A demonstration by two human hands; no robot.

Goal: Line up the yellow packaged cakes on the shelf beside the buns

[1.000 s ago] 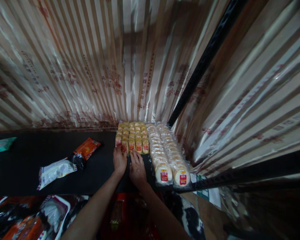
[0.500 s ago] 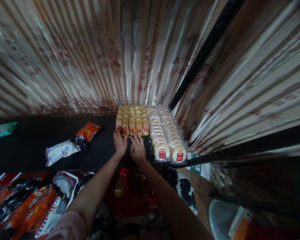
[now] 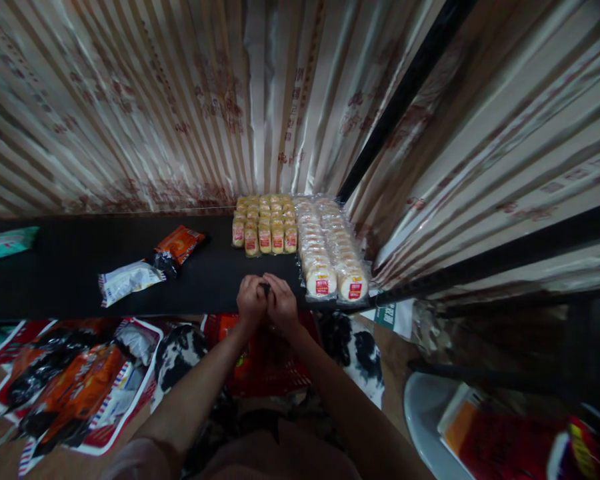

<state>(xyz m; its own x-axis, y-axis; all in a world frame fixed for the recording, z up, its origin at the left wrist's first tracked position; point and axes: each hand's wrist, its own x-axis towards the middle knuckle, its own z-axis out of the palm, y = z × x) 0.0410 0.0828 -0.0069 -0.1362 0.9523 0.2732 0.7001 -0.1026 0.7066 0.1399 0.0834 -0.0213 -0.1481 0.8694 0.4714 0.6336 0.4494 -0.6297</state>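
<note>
- One head-worn view only, looking forward and down from above the black shelf (image 3: 80,280).
- The fingers (image 3: 273,288) sit near, low in centre frame; packaged buns (image 3: 263,230) lie just beyond them.
- Striped sheeting (image 3: 130,100) backs everything past the fingertips.

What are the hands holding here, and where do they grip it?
Left hand and right hand pinch something small and dark between their fingertips; what it is cannot be told.

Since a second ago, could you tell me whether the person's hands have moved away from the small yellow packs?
Yes. Both the left hand and right hand have drawn back from the small yellow packs to the shelf's front edge.
</note>
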